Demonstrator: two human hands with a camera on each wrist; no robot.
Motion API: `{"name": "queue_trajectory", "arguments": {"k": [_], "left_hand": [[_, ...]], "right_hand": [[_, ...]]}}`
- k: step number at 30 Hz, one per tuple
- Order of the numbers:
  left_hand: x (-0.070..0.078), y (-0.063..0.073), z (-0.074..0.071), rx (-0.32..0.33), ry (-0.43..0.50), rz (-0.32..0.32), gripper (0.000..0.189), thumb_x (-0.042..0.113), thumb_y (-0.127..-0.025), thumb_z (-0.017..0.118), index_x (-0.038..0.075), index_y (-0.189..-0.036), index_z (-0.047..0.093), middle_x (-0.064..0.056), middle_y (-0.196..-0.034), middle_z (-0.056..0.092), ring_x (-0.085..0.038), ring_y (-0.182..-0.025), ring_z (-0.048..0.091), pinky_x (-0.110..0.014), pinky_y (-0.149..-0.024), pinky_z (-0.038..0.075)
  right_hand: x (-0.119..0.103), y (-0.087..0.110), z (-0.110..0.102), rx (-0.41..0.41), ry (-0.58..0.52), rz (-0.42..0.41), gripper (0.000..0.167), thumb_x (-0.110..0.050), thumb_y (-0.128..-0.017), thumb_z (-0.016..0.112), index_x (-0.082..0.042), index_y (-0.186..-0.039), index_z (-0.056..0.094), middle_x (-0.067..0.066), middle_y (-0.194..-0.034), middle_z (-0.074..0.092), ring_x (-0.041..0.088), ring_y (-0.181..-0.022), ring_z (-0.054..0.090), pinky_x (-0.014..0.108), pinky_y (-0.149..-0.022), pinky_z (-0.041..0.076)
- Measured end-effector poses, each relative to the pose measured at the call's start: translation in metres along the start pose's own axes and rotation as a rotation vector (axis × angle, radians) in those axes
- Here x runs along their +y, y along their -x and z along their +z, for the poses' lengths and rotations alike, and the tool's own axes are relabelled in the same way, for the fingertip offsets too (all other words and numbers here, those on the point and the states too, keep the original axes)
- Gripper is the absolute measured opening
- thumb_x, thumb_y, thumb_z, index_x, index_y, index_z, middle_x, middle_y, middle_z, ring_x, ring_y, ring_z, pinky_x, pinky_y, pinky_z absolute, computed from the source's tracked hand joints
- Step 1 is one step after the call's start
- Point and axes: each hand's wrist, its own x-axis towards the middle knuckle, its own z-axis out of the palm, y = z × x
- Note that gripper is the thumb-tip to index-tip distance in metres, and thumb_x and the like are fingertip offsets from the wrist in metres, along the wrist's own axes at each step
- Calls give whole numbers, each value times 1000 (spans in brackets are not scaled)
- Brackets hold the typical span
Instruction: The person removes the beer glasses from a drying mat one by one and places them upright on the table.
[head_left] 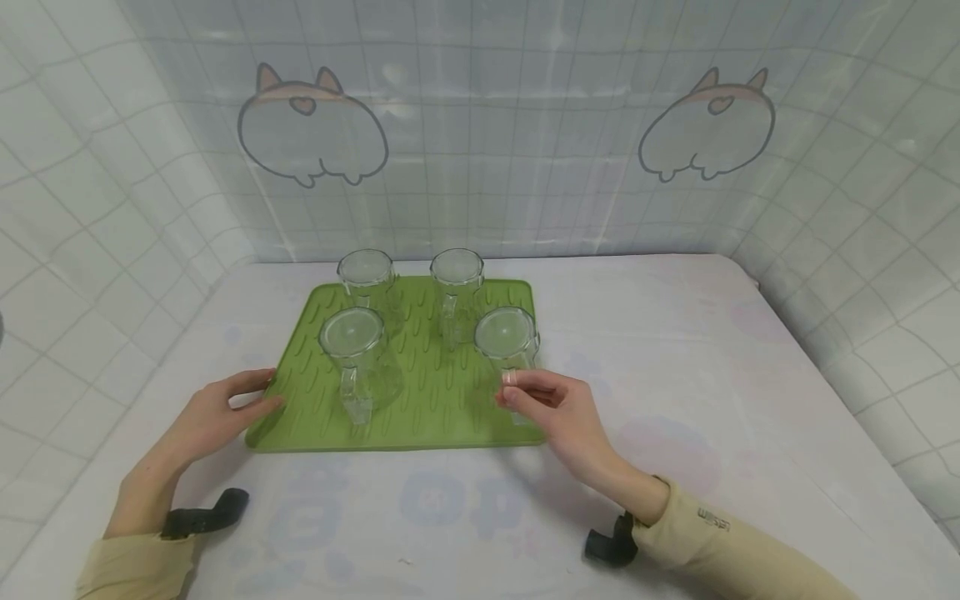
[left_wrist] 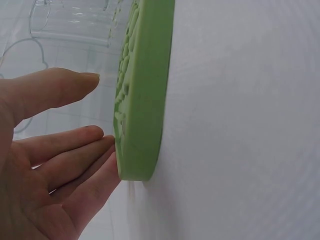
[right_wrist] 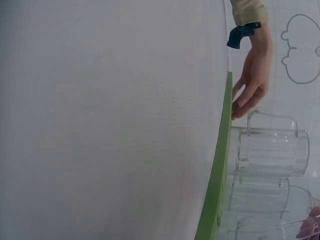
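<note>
Mug (head_left: 507, 333) pinched by its handle, mat (head_left: 435, 421) touched at its edge

Four clear glass mugs are set out on the ribbed green mat, which is laid flat on the desk (head_left: 675, 333). The pinched mug is placed at the front right part of the mat, close to the right-hand edge. Its handle is grasped between the thumb and fingers of the right hand (head_left: 562, 408), so that grip is clenched on the glass; whether the mug's full weight is borne by the mat cannot be told.

At the opposite side, the mat's left edge is met by the fingertips of the left hand (head_left: 213, 417). That grip is released: its fingers are extended, and in the left wrist view the thumb is held apart from them, beside the mat's ribbed face.

The front-left mug (head_left: 352, 333) is stood with its handle turned toward the person. Behind it the back-left mug (head_left: 366, 268) is placed, and beside that, to its right, the back-right mug (head_left: 457, 268).

The desk is covered in white with pale printed shapes. It is backed by a grid-patterned wall (head_left: 510, 217), on which two cartoon animal outlines (head_left: 311, 133) are printed. Beige sleeves (head_left: 135, 567) are worn on both arms, and black devices (head_left: 225, 504) are fitted at both wrists.
</note>
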Motion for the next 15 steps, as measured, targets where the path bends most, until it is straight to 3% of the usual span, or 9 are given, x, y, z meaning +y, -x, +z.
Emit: {"name": "queue_trajectory", "arguments": {"k": [10, 15], "left_hand": [[0, -1, 0, -9, 1, -14, 74, 46, -98, 60, -7, -146, 41, -35, -145, 44, -56, -129, 45, -66, -93, 49], [-1, -1, 0, -1, -4, -4, 73, 45, -98, 61, -7, -145, 42, -36, -144, 45, -57, -127, 47, -66, -93, 49]], "right_hand": [[0, 3, -6, 25, 37, -19, 24, -14, -93, 72, 0, -113, 71, 17, -102, 75, 18, -94, 73, 33, -88, 60], [0, 5, -8, 46, 45, -28, 23, -13, -92, 72, -1, -112, 72, 14, -99, 75, 18, -92, 73, 32, -86, 60]]}}
